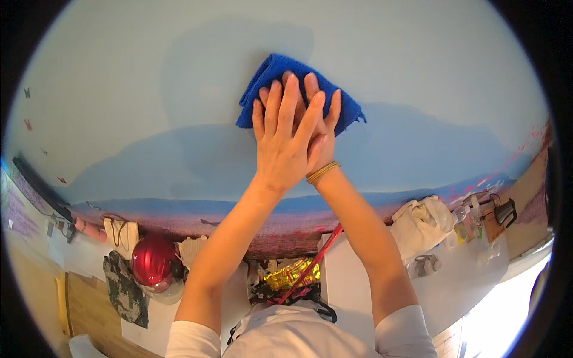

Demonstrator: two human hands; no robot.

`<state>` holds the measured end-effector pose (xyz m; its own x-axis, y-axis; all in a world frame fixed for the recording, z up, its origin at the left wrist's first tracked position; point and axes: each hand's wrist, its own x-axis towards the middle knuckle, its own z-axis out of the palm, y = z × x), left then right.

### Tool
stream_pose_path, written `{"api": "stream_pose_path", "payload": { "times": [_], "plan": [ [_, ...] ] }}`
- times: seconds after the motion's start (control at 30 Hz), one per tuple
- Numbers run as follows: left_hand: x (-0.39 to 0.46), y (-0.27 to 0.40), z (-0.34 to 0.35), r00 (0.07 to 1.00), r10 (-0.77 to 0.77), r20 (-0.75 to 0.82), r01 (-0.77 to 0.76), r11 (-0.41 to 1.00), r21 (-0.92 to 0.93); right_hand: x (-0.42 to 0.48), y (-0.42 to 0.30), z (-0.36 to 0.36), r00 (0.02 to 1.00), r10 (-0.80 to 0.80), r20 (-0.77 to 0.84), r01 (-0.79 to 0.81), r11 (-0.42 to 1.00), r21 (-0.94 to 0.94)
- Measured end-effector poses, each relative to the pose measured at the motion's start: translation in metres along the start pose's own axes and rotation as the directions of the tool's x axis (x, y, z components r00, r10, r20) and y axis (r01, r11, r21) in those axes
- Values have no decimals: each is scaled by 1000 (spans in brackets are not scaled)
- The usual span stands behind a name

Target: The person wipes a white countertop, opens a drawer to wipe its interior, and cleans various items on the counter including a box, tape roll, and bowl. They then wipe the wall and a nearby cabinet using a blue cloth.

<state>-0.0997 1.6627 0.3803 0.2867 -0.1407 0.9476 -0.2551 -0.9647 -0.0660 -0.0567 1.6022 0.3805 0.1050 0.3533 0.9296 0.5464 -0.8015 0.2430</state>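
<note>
A folded blue cloth [347, 109] lies flat against a painted wall [403, 67] in pale grey-green and blue. My left hand [284, 129] rests on top of my right hand [329, 121], its fingers spread. Beneath it, my right hand presses on the cloth with its fingers apart; part of its palm and some fingers are hidden. A thin yellowish bracelet circles the right wrist. Both arms reach up from below, and shadows fall on the wall around them.
Below the wall, white tables hold a red helmet [154, 262], a camouflage cloth [125, 288], a cream fabric bag [423, 223] and clear bottles [461, 215]. Between the tables are a shiny yellow wrapper [291, 275] and a slanting red pole [313, 264].
</note>
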Motion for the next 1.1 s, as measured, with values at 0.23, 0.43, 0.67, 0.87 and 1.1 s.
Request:
{"api": "stream_pose_path", "payload": {
  "times": [0.23, 0.43, 0.67, 0.87, 1.1],
  "plan": [
    [-118, -1, 17, 984, -127, 128, 125, 992, 23, -133, -39, 32, 916, -287, 279, 253, 956, 149],
    [-130, -21, 2, 973, -137, 188, 132, 991, 37, -85, -35, 14, 861, -442, 252, 498, 833, -241],
    [-20, -55, -44, 996, 65, -65, -62, 997, 54, 6, -53, 20, 985, -103, -135, 141, 940, 311],
    [-122, -61, -35, 992, -31, 119, 37, 998, -45, -88, -75, 52, 955, -269, -121, 295, 866, 403],
    [-237, -58, -82, 860, -154, 487, 327, 899, -293, -188, -113, 40, 930, -286, 232, 56, 733, 677]
  ]
}}
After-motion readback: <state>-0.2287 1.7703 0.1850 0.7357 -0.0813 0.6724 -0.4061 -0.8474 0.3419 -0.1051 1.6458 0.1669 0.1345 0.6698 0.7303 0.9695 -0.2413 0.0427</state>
